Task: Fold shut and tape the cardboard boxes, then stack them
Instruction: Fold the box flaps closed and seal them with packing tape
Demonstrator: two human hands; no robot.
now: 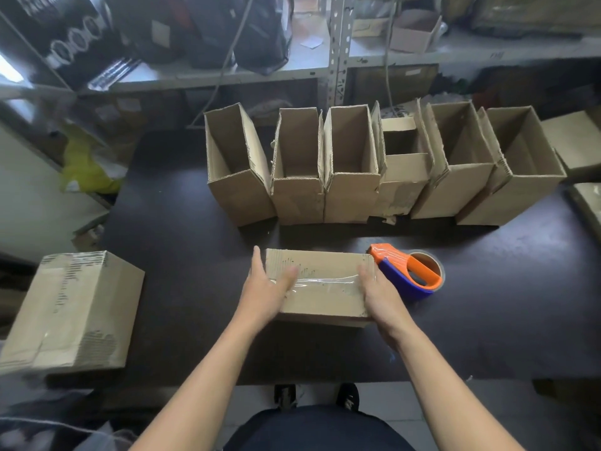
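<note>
Both bare forearms reach forward, converging. Left hand (265,289) open, fingers spread, palm pressing down. Right hand (379,292) open, fingers extended, cupping inward.

- Six open cardboard boxes (353,164) stand in one row across the dark table (487,288), flaps up, side by side.
- Two closed boxes lie on the table nearer the person than the row: one taped box (320,284) in front of the row's middle, one larger closed box (71,310) at the table's left edge.
- One tape dispenser (406,271), orange and blue, sits on the table just right of the taped box.
- Two bare hands, the left hand (266,288) and the right hand (379,291), rest on the ends of the taped box.
- One small open box (414,30) sits on the shelf (227,76) behind the table.
</note>
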